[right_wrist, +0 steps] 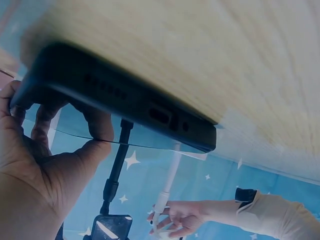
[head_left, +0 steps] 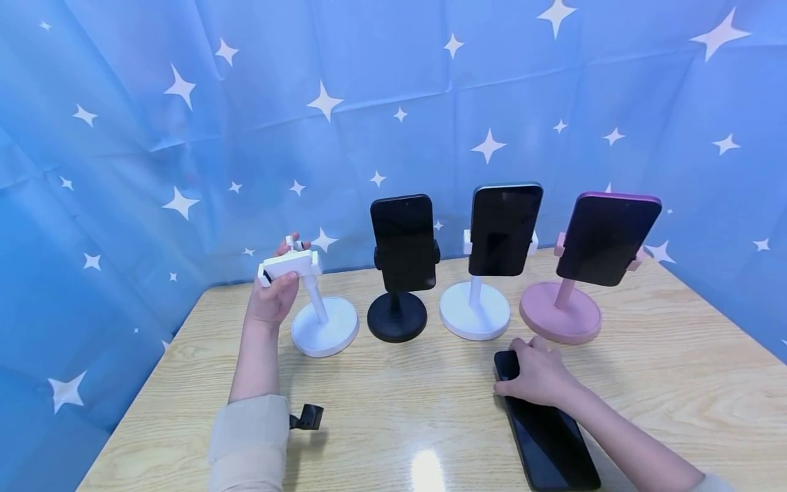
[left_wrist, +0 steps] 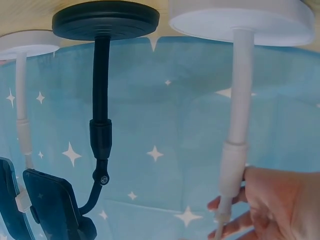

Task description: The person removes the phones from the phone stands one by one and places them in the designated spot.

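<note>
Left of the black stand (head_left: 397,318), we see the left hand (head_left: 274,301) gripping the clamp (head_left: 292,264) of a plain white stand (head_left: 324,331), the thumb across its near face and other fingers behind it. The black stand itself carries an upright phone (head_left: 404,242). Just to the right of the black stand, we find a second white stand (head_left: 475,314) with a blue-edged phone (head_left: 506,229) in its grip. Right of the black stand and nearer to us, a flat phone (head_left: 547,437) lies along the wooden table (head_left: 381,424). The right hand (head_left: 536,376) grasps its far end, thumb against the left edge and bent fingers over the end; we cannot tell whether that end is lifted. Farthest right of the black stand, a pink stand (head_left: 559,318) holds a pink-edged phone (head_left: 609,236).
</note>
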### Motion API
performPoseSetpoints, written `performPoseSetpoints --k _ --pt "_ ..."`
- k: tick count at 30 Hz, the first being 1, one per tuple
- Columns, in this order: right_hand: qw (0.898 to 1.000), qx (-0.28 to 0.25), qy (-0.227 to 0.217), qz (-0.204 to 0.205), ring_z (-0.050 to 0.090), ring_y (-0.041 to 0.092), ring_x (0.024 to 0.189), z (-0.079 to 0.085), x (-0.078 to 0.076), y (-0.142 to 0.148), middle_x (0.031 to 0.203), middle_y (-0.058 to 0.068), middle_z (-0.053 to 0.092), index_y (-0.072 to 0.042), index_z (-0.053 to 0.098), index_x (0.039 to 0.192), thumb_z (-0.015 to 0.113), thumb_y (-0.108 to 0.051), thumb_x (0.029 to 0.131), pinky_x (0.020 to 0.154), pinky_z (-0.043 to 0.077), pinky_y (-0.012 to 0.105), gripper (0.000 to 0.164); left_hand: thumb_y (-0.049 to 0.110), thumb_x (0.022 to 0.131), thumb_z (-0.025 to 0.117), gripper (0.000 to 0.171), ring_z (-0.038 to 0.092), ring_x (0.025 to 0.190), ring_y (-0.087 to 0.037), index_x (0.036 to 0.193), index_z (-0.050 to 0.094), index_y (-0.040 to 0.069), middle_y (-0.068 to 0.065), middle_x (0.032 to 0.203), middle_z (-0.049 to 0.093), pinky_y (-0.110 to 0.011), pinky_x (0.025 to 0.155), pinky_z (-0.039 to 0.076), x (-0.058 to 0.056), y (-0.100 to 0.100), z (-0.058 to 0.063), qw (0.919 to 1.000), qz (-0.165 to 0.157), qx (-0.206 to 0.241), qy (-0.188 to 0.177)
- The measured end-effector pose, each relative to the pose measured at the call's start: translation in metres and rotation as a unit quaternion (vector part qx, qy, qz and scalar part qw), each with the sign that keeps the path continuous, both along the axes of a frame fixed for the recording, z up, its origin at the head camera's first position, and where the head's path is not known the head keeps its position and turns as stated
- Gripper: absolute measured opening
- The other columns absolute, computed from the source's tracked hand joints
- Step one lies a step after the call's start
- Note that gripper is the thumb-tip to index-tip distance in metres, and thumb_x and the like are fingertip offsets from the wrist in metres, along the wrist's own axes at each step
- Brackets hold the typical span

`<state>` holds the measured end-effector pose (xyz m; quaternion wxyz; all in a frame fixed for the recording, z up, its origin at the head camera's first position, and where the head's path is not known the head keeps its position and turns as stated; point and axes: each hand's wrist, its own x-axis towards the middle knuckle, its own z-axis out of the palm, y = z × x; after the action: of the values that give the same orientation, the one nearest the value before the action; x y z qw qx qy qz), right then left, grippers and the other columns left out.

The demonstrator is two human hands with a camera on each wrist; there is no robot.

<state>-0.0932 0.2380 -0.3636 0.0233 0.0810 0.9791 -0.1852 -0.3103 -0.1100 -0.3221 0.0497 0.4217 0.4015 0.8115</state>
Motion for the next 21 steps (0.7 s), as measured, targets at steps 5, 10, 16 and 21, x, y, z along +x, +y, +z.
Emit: performPoseSetpoints --k 5,10,16,21 --pt "1.000 0.008 -0.011 0.001 0.045 0.038 0.079 -0.0009 -0.0005 -0.0002 0.095 0.026 0.048 0.012 0.050 0.113 0.076 -0.036 0.063 0.066 0.042 0.048 0.074 -0.006 0.082 0.057 0.043 0.042 0.120 -0.018 0.109 0.068 0.026 -0.002 0.133 0.039 -0.031 0.102 0.025 0.0004 -0.0022 0.0014 0.9999 0.007 -0.012 0.004" --pt "1.000 0.012 -0.017 0.004 0.043 0.040 0.081 -0.0016 0.0002 0.0000 0.096 0.027 0.048 0.012 0.050 0.113 0.076 -0.037 0.063 0.068 0.039 0.050 0.074 -0.005 0.082 0.057 0.042 0.044 0.119 -0.018 0.108 0.068 0.026 -0.002 0.133 0.040 -0.031 0.102 0.026 0.0013 -0.0020 0.0014 0.9998 0.011 -0.011 0.008" --pt "1.000 0.013 -0.026 -0.001 0.041 0.040 0.081 -0.0014 0.0001 0.0012 0.096 0.027 0.047 0.013 0.049 0.114 0.076 -0.038 0.063 0.066 0.039 0.047 0.077 -0.007 0.081 0.054 0.043 0.044 0.119 -0.018 0.107 0.068 0.024 -0.001 0.133 0.042 -0.030 0.102 0.027 0.0015 -0.0024 0.0009 0.9999 0.013 -0.011 0.004" --pt "0.999 0.007 -0.043 -0.018 0.039 0.042 0.084 -0.0024 -0.0006 0.0014 0.100 0.028 0.045 0.012 0.047 0.119 0.076 -0.038 0.063 0.059 0.043 0.044 0.081 -0.005 0.081 0.057 0.042 0.043 0.121 -0.020 0.109 0.068 0.025 -0.003 0.134 0.040 -0.031 0.102 0.027 0.0022 -0.0022 0.0003 0.9998 0.017 -0.011 0.001"
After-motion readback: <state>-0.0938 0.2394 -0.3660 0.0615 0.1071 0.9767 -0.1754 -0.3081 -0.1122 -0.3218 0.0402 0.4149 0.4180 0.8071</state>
